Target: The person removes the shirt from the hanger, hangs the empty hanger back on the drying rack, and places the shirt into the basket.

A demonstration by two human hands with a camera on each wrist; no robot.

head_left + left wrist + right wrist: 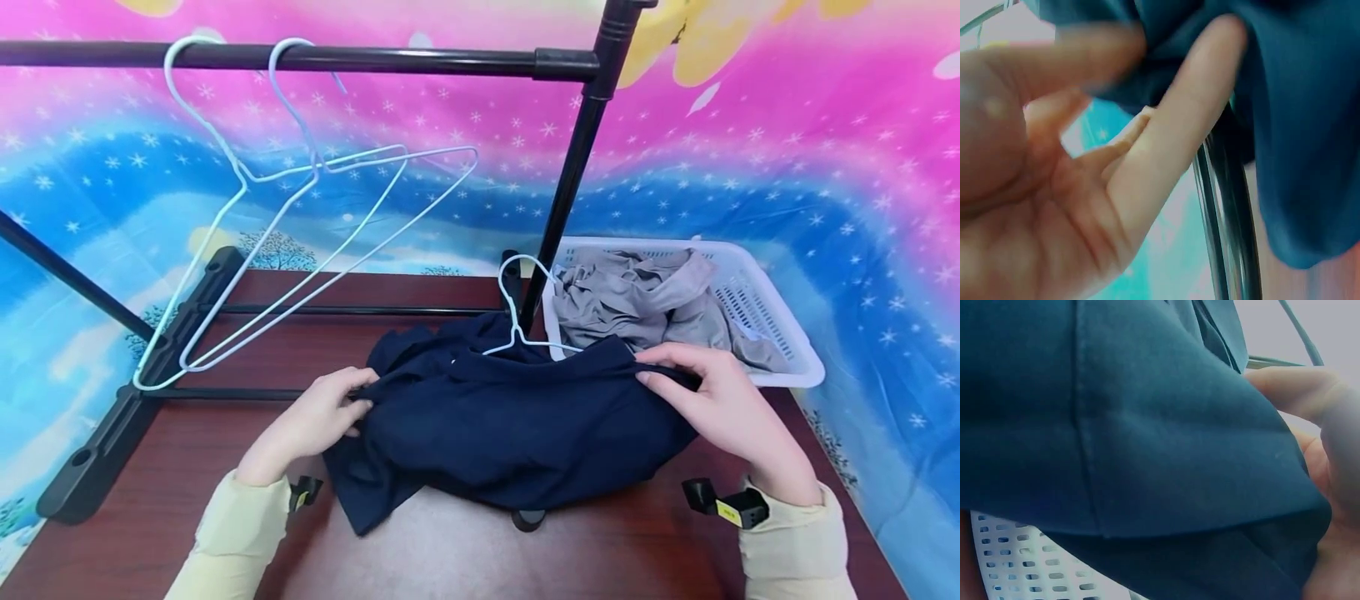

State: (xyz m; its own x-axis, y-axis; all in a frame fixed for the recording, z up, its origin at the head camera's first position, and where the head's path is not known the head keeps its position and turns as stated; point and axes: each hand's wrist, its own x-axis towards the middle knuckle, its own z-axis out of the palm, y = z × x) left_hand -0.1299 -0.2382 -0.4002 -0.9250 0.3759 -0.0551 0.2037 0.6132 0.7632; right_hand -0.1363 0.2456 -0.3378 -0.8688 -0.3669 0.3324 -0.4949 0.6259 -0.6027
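Note:
A dark navy shirt is held up over the table, its cloth bunched and folded. From its upper edge rise the hook and neck of a pale wire hanger; the hanger's lower part is hidden in the cloth. At the shirt's left side, my left hand pinches the fabric between thumb and fingers. A loose flap of navy cloth hangs beside those fingers in the left wrist view. My right hand grips the upper right edge, close to the hanger's arm, with thumb and forefinger on the cloth.
Two pale wire hangers hang on the black rack bar at upper left. Behind the shirt's right side stands a white plastic basket with crumpled grey clothing. Rack feet rest on the dark red table.

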